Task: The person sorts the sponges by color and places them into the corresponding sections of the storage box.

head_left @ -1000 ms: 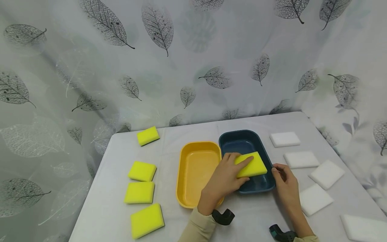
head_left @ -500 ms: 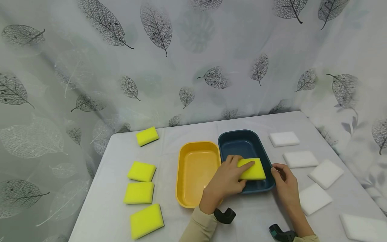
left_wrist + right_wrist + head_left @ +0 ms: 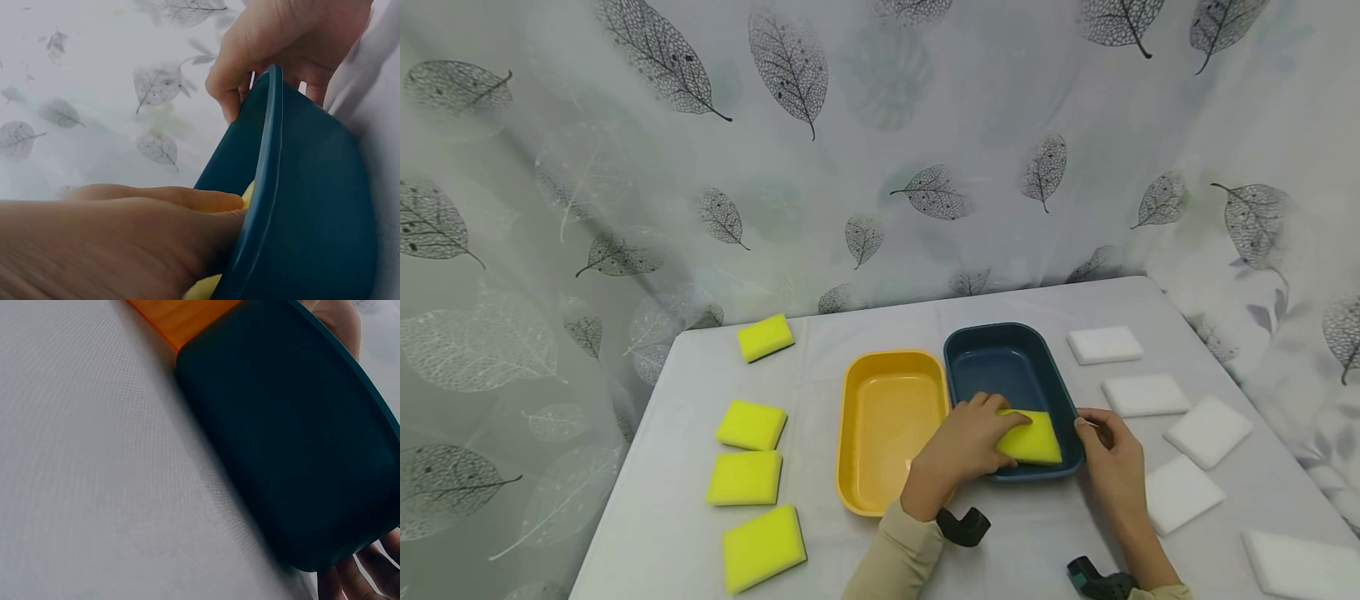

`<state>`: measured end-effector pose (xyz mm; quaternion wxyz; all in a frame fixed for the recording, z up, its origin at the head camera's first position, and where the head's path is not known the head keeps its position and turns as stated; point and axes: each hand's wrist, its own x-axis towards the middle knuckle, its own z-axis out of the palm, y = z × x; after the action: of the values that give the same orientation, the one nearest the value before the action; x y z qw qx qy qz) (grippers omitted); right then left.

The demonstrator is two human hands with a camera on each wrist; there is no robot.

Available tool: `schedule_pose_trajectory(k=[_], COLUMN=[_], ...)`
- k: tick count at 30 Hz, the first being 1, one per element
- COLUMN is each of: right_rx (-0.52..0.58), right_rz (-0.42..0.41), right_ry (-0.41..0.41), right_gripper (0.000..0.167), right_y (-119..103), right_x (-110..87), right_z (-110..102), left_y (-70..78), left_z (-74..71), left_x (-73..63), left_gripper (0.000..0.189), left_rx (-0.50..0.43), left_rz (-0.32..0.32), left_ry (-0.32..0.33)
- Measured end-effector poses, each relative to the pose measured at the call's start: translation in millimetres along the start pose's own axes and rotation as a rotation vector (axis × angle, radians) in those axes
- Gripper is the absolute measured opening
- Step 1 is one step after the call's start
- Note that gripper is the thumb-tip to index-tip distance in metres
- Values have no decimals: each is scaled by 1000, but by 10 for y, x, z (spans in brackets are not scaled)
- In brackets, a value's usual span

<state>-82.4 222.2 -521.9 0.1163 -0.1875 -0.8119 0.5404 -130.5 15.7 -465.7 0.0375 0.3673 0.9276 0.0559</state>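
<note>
In the head view my left hand (image 3: 966, 442) grips a yellow sponge (image 3: 1036, 439) low in the near end of the dark blue tray (image 3: 1000, 367). My thumb and fingers curl over the sponge's left side and hide part of it. The left wrist view shows only slivers of the sponge (image 3: 249, 195) behind the tray's rim. At the tray's right side, my right hand (image 3: 1112, 458) pinches the rim, thumb over the inside and fingers outside. From the right wrist, the tray's outer wall (image 3: 281, 437) fills much of the view, with my right fingers (image 3: 353, 578) at its corner.
Left of the blue tray, a yellow tray (image 3: 891, 408) stands close beside it. Several yellow sponges (image 3: 745, 477) lie in a column on the left of the white-covered table (image 3: 655, 467). Several white sponges (image 3: 1147, 395) lie on the right. A leaf-patterned curtain (image 3: 865, 150) hangs behind.
My left hand has lowered the yellow sponge into the tray, toward its near end, and the sponge now sits deeper. My right hand has kept its hold on the rim.
</note>
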Motion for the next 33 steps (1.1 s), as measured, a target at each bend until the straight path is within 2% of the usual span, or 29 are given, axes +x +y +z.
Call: schedule_pose_trajectory(k=[12, 20, 33], right_rx=[34, 13, -2], right_rz=[1, -5, -7], right_ry=[-3, 1, -10], right_gripper=[30, 31, 31], right_y=[11, 18, 7], right_x=[10, 10, 2], right_z=[-13, -8, -14], left_y=[1, -4, -53], left_z=[14, -6, -37], left_x=[36, 34, 87], left_gripper=[55, 40, 34], left_rx=[-37, -63, -82], left_rz=[-11, -8, 12], left_ry=[-51, -62, -76])
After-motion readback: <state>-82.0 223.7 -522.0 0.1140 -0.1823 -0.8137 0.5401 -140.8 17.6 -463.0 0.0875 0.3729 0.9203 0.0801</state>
